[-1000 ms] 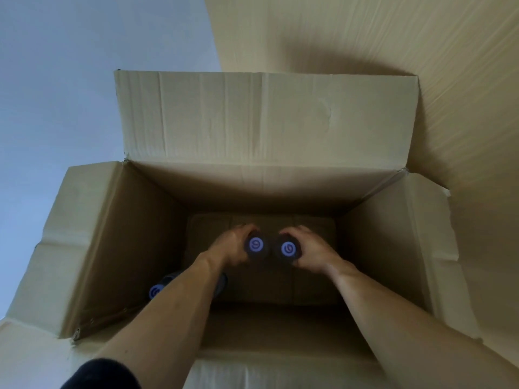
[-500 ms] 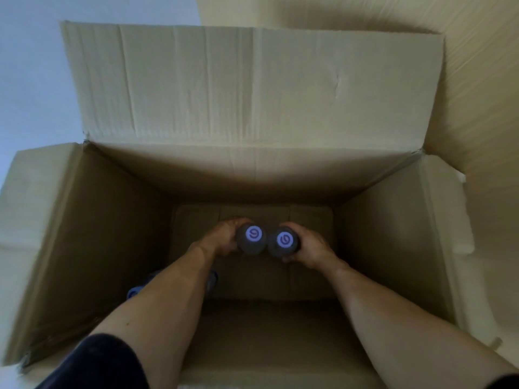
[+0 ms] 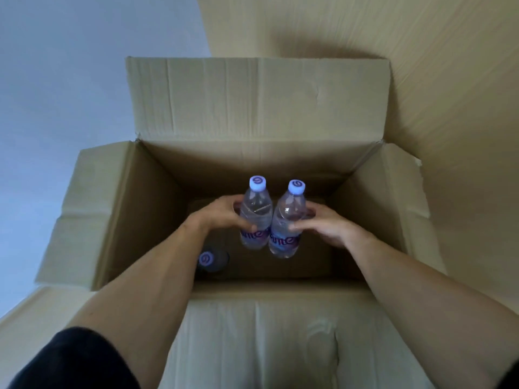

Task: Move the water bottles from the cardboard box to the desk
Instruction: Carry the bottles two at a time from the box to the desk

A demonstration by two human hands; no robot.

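Pale wood-grain floor (image 3: 449,80) on the right, grey-blue surface (image 3: 56,94) on the left, w/ an open cardboard box (image 3: 252,108) between them, all four flaps folded out. Both bare forearms reach down into the box from the near side.

Left hand (image 3: 222,217) grips a clear water bottle (image 3: 256,220) round its upper body, fingers curled behind, thumb across the front just above the purple label. Right hand (image 3: 325,226) grips a second bottle (image 3: 286,231) the same way, thumb on the front, fingers wrapped at the back. Each bottle has a pale lilac cap; caps tilt away from the camera toward the far wall of the box. Bottles are side by side, touching or nearly so at mid-body, between the two hands. Their bases sit clear above the box bottom; caps look roughly level w/ the rim, can't tell exactly.

Third bottle (image 3: 212,259) stands on the box floor at near left, just beside the left forearm, only cap and shoulders showing.

Dark sleeve (image 3: 73,360) at lower left.
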